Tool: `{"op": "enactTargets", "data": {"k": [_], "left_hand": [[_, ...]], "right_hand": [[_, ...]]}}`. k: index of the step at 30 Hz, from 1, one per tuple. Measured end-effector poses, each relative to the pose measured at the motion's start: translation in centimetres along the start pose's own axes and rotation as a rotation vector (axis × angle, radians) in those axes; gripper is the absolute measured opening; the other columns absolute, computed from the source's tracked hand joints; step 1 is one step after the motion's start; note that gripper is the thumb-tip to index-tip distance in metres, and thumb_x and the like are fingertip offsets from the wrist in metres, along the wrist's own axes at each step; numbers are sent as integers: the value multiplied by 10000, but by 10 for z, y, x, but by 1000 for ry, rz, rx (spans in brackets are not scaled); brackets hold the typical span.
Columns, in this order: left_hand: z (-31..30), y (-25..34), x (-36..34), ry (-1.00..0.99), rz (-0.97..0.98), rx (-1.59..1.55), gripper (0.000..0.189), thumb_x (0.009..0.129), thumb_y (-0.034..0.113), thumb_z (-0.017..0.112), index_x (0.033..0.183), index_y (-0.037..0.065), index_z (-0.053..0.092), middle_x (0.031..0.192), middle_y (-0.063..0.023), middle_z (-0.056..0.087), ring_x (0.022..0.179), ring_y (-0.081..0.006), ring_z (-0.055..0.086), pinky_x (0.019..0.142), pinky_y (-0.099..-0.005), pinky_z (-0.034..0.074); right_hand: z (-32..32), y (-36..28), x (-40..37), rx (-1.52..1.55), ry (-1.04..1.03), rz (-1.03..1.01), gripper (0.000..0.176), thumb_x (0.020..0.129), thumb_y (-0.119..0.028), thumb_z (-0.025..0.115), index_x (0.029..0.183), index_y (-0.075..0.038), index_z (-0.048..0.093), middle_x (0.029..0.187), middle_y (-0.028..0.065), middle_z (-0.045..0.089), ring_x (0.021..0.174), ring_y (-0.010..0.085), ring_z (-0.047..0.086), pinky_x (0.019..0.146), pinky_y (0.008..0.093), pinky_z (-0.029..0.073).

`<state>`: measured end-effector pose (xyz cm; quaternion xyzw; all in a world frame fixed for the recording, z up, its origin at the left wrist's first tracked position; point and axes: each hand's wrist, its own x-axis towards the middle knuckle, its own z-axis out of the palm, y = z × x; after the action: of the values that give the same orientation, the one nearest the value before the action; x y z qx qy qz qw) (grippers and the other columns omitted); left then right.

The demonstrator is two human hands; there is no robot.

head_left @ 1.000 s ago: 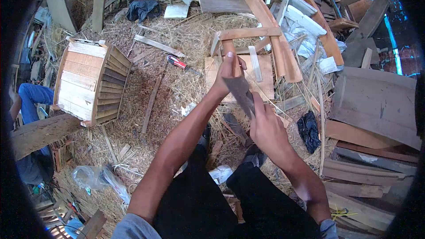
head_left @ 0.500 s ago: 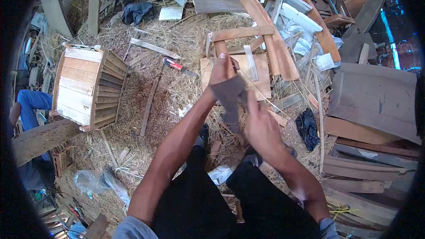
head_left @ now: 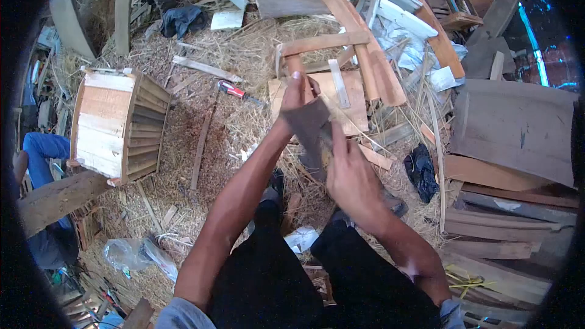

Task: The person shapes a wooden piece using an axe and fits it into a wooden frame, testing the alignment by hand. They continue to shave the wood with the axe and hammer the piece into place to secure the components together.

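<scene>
Though indistinct, seemingly a blade [head_left: 309, 123]

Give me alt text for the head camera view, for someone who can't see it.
A person's left hand grips a bar of a wooden frame while the right hand holds a broad, dark-bladed tool. On ground strewn with straw and wood scraps, a red-handled screwdriver lies between the frame and a slatted wooden box at left.

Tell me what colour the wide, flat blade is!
The blade in the right hand is dark grey-brown, best seen in the head view.
</scene>
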<state>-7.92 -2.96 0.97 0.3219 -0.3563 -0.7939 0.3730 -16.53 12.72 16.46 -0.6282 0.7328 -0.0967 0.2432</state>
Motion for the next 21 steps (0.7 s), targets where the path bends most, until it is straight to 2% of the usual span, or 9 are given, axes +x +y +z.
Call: {"op": "enactTargets", "data": {"k": [2,5,6,9,10,13,15,20,21], "left_hand": [[3,2,6,11,27,-19,668,996,676,300,905,63,551,508,-54,506,388,-142,503,377,-283,405],[6,5,3,32,8,-27,664,996,672,305,912,60,548,503,-47,500,392,-141,502,378,-283,409],[3,9,0,-39,26,17,679,988,685,305,925,55,550,551,-56,529,396,-144,497,378,-285,412],[11,11,0,-40,-87,-41,669,1022,650,221,992,75,560,589,-23,525,488,-130,505,481,-265,410],[10,13,1,-23,-27,60,675,1039,612,191,985,55,569,613,-51,553,523,-150,547,532,-276,448],[3,22,-7,-61,81,172,687,1046,585,179,968,31,578,623,-80,575,535,-167,573,553,-286,470],[9,21,-23,75,142,184,687,1055,556,174,943,11,577,629,-95,581,545,-187,588,548,-297,479],[28,-14,-36,342,360,-74,651,1062,543,156,1082,0,513,905,-144,633,824,-198,635,782,-335,531],[25,-17,-37,283,362,-63,664,1055,564,150,1127,2,497,957,-159,628,898,-223,627,845,-359,506]], "right_hand": [[-6,-11,-2,12,-44,-10,667,902,-35,525,1509,-11,247,1067,351,549,862,508,625,742,554,515],[16,-2,1,13,42,-89,658,902,-35,524,1504,-16,258,1081,355,556,850,517,622,727,558,513],[11,1,5,6,-34,7,647,904,-41,525,1496,-12,265,1116,365,556,915,536,611,793,558,513],[-1,4,2,137,-30,107,640,900,-34,527,1487,-10,274,1143,368,554,994,531,602,859,557,499],[-7,3,-2,204,-27,122,636,896,-28,534,1482,-1,288,1214,358,547,1091,515,584,923,537,480],[-10,18,-6,251,148,-5,595,911,-43,533,1464,10,319,1153,367,566,998,541,606,864,547,502],[0,28,-6,315,243,-14,549,919,-47,534,1436,16,360,1162,351,588,1033,521,605,886,523,496],[8,33,-12,381,294,76,411,941,-76,544,1331,27,466,1088,328,624,1019,506,617,847,492,513],[12,38,-10,383,315,67,392,943,-84,551,1313,27,482,1078,324,628,1012,506,619,839,491,515]]}}
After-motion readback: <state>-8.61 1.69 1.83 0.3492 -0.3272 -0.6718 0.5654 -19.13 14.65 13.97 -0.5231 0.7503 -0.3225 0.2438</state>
